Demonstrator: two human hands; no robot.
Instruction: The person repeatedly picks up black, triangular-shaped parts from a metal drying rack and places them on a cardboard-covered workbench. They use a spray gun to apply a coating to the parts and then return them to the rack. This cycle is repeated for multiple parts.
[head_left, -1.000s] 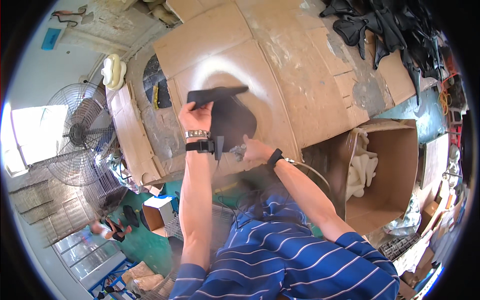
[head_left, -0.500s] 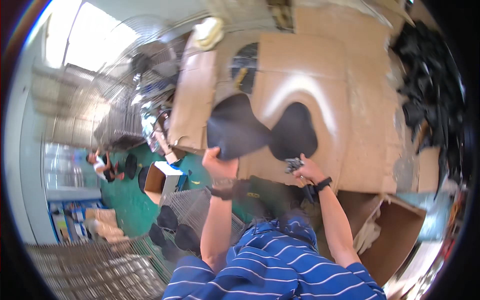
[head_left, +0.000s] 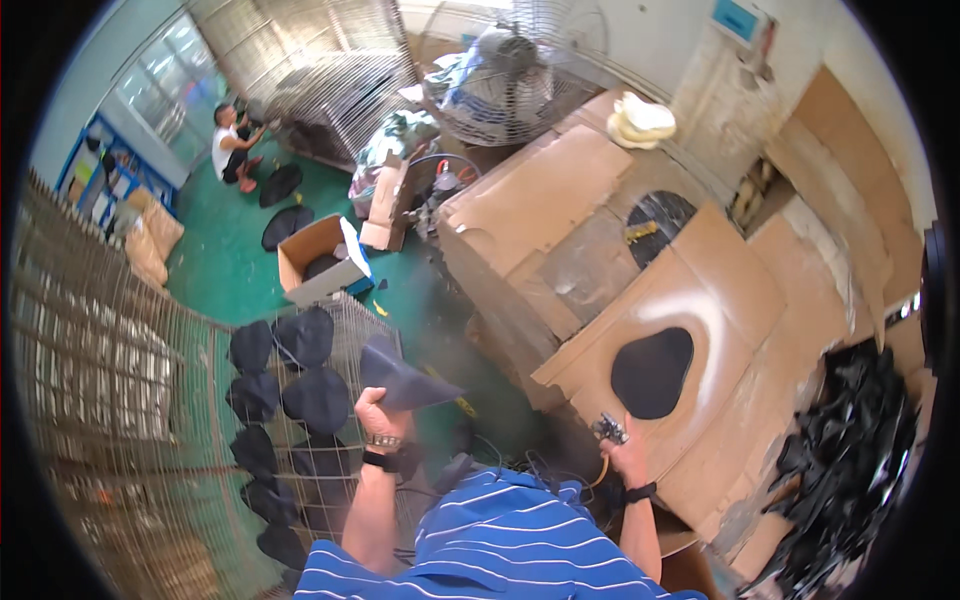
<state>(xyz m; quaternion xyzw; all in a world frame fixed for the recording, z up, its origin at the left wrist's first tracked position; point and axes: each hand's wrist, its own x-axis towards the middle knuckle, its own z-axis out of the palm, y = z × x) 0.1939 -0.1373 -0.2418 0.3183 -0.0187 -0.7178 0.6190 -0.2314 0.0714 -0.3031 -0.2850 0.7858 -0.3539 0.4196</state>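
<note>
Black cutout [head_left: 405, 380], pinched in left hand [head_left: 378, 412] over wire rack [head_left: 200, 440], could slip; spray gun [head_left: 610, 430] gripped by right hand [head_left: 628, 462].

— Where is there room to move?

— Over the cardboard table [head_left: 600, 250], around the dark piece [head_left: 652, 372]; the near right is crowded by a black heap [head_left: 850, 460].

— And on the left?

— The wire rack [head_left: 200, 400] carries dark pieces [head_left: 300, 370] in rows, with bare mesh nearer. Beyond it, an open box [head_left: 320, 262] stands on the green floor [head_left: 230, 270], the fan [head_left: 510, 70] farther back.
</note>
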